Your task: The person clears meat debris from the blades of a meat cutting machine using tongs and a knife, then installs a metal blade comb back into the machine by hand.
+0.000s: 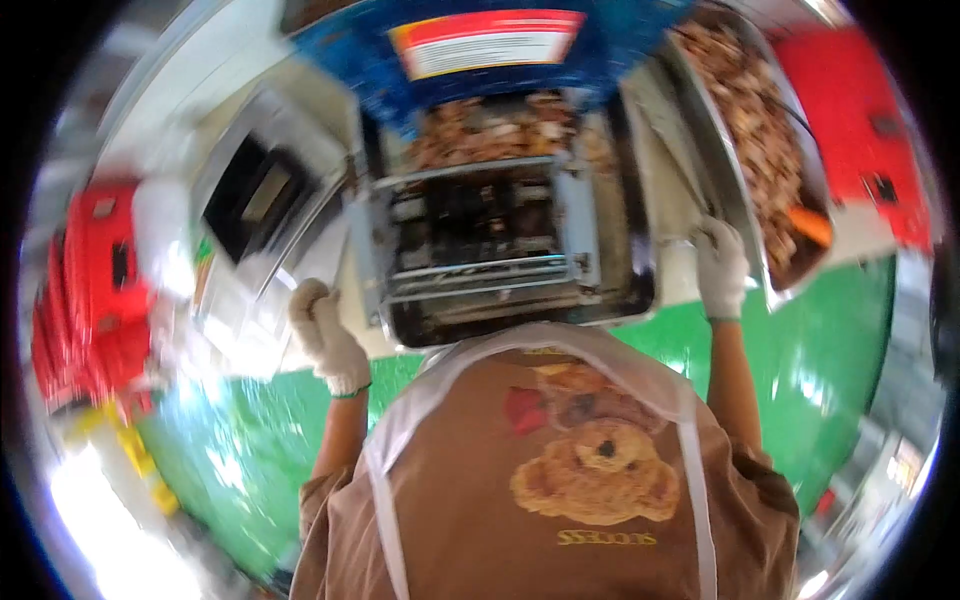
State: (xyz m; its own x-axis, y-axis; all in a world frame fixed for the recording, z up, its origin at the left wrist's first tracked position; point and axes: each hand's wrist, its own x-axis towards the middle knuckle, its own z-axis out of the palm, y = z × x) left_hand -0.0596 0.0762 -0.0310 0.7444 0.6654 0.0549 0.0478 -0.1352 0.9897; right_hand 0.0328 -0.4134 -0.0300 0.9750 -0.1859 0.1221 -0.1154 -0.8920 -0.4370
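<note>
holding left grip (328,335) half-curled, apparently empty, right grip (722,268) by heaped tray (722,182), hold unclear, with brown chunks (490,132) remaining in machine (475,225).

The left hand (327,338) and the right hand (721,268) (both gloved) extend forward, well apart, the right farther out.

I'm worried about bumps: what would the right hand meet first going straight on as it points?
Most likely the side of the metal tray just ahead of the right hand, though depth is unclear.
</note>
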